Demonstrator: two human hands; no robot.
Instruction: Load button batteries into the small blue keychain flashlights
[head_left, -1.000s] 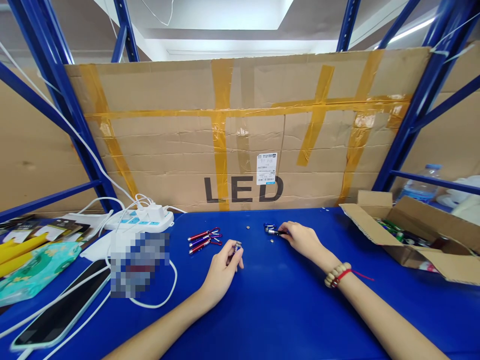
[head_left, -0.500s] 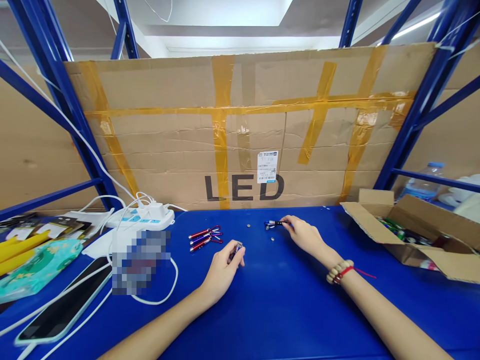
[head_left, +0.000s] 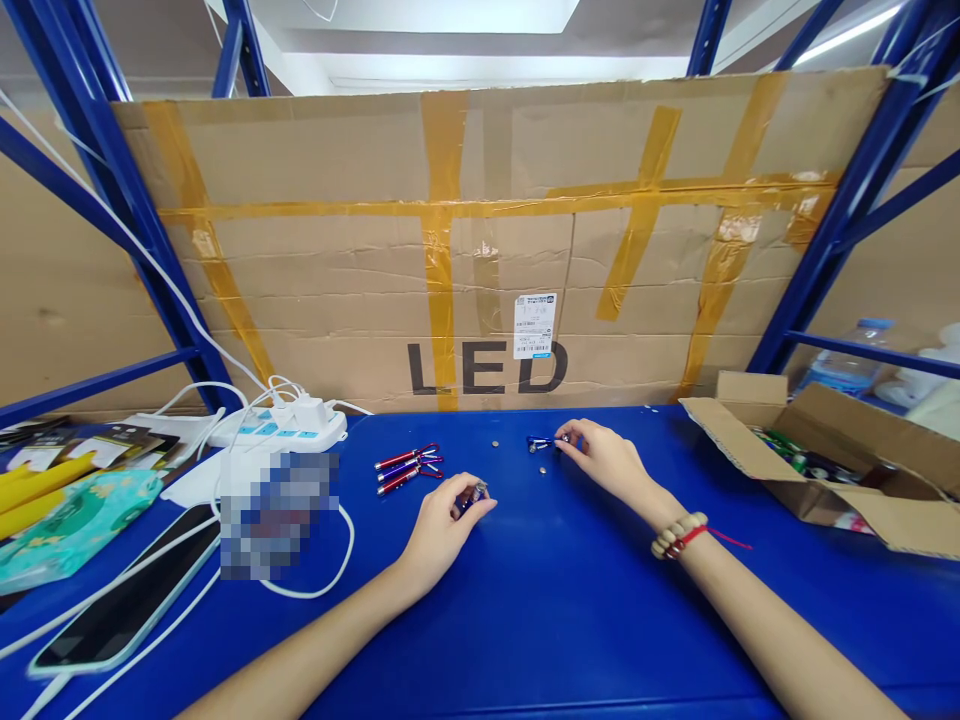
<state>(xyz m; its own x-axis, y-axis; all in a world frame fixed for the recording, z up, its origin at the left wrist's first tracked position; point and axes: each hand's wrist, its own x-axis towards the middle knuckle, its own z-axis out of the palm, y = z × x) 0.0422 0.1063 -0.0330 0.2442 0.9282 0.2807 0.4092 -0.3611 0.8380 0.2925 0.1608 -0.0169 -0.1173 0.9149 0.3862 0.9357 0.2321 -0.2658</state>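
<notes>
My left hand (head_left: 444, 530) is closed around a small dark-blue metal flashlight part (head_left: 474, 494), its end showing between thumb and fingers. Farther right, my right hand (head_left: 604, 462) pinches a small black flashlight part (head_left: 562, 440) at the table surface; the fingers cover most of it. Just left of those fingertips lies a blue carabiner clip (head_left: 538, 442) with metal bits. One small button cell (head_left: 543, 470) rests below the clip, and another button cell (head_left: 495, 444) lies to its left. Three keychain flashlights (head_left: 405, 470), red and purple with carabiners, lie side by side beyond my left hand.
An open cardboard box (head_left: 806, 500) with small items stands at the right. On the left are a power strip (head_left: 330, 428), white cables, a phone (head_left: 127, 595) and a green package (head_left: 82, 525). A large cardboard panel (head_left: 360, 280) closes off the back of the blue table (head_left: 517, 620).
My right fingers have shifted slightly left along the black part, which now shows less. My left hand keeps its hold with a small turn. The whole view has tilted a little.
</notes>
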